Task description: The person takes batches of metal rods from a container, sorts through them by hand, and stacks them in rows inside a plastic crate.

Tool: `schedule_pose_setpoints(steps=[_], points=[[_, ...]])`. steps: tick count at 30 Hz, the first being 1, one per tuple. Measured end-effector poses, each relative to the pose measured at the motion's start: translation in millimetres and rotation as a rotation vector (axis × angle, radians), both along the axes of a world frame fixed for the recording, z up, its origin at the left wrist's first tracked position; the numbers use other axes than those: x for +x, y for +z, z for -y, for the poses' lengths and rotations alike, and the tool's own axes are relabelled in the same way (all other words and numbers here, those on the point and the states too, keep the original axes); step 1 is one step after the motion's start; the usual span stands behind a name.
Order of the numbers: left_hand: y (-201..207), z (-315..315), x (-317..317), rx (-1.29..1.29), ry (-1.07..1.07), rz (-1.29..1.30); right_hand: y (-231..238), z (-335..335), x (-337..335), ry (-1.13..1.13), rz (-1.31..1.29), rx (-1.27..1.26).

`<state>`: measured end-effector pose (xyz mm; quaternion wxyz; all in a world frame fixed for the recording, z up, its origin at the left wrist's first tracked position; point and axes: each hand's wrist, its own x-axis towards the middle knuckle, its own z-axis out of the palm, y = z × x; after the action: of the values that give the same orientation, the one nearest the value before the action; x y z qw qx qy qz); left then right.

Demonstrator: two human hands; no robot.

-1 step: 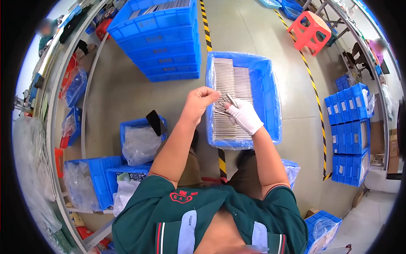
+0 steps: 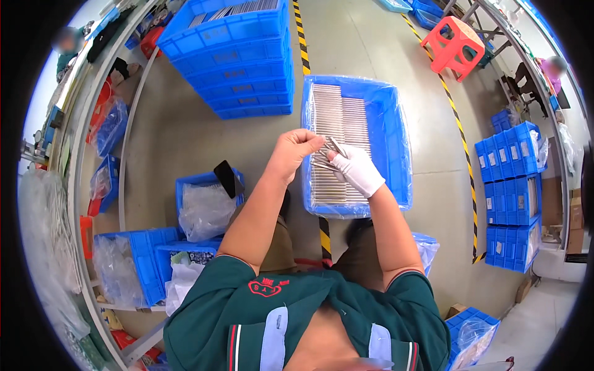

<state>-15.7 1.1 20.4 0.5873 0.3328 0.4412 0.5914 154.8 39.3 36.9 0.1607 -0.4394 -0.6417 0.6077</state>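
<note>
My right hand [image 2: 359, 172], in a white glove with bare fingertips, is closed around several thin, shiny metal rods [image 2: 335, 147] that fan out toward the left. My bare left hand [image 2: 292, 154] has its thumb and fingers pinched together at the rods' left ends; what lies between the fingertips is too small to make out. Both hands are over a blue crate [image 2: 405, 154] lined with clear plastic. Inside it, similar metal rods [image 2: 328, 108] lie side by side in two long rows, partly hidden by my hands.
Stacked blue crates [image 2: 247, 80] stand at the far left. A red stool [image 2: 455, 46] is at the far right, with more stacked crates [image 2: 510, 179] below it. Near my left arm are a dark phone-like slab [image 2: 228, 179] and a plastic-covered crate [image 2: 207, 213].
My left fingertips have shifted very slightly right, closer to the rods in my right hand. Everything else looks the same.
</note>
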Motion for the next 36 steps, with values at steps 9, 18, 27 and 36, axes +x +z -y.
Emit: schedule_pose_setpoints(steps=[9, 18, 27, 36], points=[[2.5, -2.6, -10.8, -0.039, -0.139, -0.133, 7.7, 4.9, -4.5, 0.017, -0.062, -0.16], [3.6, -2.1, -11.3, 0.02, -0.091, -0.066, 5.7, 6.3, 2.0, 0.049, -0.178, -0.286], [8.1, -0.8, -11.3, 0.011, -0.179, -0.176, 7.7, 6.8, 2.6, 0.095, -0.118, -0.302], [9.7, 0.4, -14.4, -0.004, -0.147, -0.231, 4.5, 9.2, 0.1, 0.111, -0.116, -0.212]])
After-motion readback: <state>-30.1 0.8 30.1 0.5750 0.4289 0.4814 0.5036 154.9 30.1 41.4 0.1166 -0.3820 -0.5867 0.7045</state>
